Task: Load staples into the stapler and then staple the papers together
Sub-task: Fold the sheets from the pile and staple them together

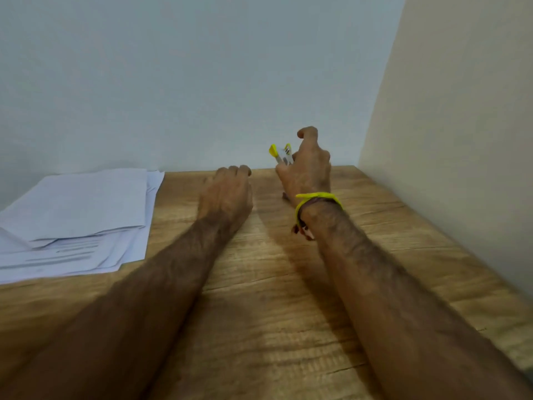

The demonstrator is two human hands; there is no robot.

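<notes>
Now, with your right hand point(307, 166) pinching the yellow stapler point(281, 153) hinged open above the tabletop's point(259, 298) far edge, keep it steady while your left hand point(227, 192), fingers curled under and their hold hidden, feeds staples in, papers point(78, 215) waiting far left.

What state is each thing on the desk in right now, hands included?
Stapler: yellow, hinged open, held up off the table near the wall.
Right hand: grips the stapler, fingers curled round it.
Left hand: fingers curled under, knuckles up on the table; whether it holds anything cannot be told.
Papers: loose, overlapping pile lying flat at the left, untouched.
Wooden table: bears the papers and both forearms.
Yellow wristband: on the right wrist.
</notes>
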